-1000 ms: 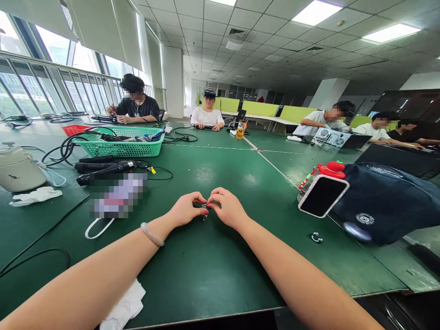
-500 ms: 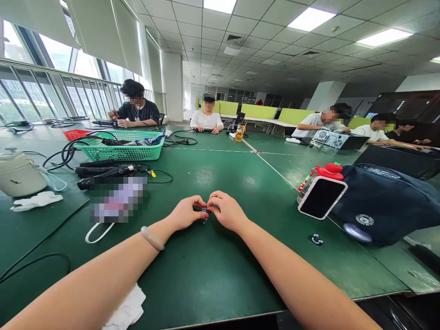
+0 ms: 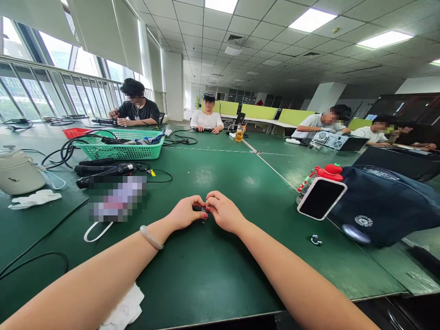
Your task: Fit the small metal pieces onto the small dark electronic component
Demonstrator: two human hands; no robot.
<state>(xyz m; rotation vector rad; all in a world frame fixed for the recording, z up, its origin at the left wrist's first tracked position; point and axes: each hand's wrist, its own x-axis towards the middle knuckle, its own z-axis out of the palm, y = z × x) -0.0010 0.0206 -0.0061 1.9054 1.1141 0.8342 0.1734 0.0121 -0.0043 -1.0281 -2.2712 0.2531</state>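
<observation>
My left hand point(image 3: 185, 213) and my right hand point(image 3: 224, 212) meet over the middle of the green table point(image 3: 206, 270). Both are closed, thumb and fingers pinching a small dark, shiny piece point(image 3: 205, 220) between them. Its lower end pokes out below the fingertips and looks silvery or clear; my fingers cover most of it, so its kind cannot be made out. A pale bangle point(image 3: 151, 238) circles my left wrist. Off to the right on the tabletop lies a small curved silver-and-dark piece point(image 3: 316, 239), apart from both hands.
To the left are a green plastic basket point(image 3: 120, 150) of tools and cables, black devices point(image 3: 106, 174) and a blurred purple item point(image 3: 117, 200). A phone point(image 3: 321, 198) leans against a red-capped bottle point(image 3: 328, 172) by a dark bag point(image 3: 388, 201). Tissue point(image 3: 125, 309) lies near my left forearm. Several people sit around.
My hands stay together in nearly the same place, with the right fingertips a touch further left over the small piece. A person at the far right has shifted their arms.
</observation>
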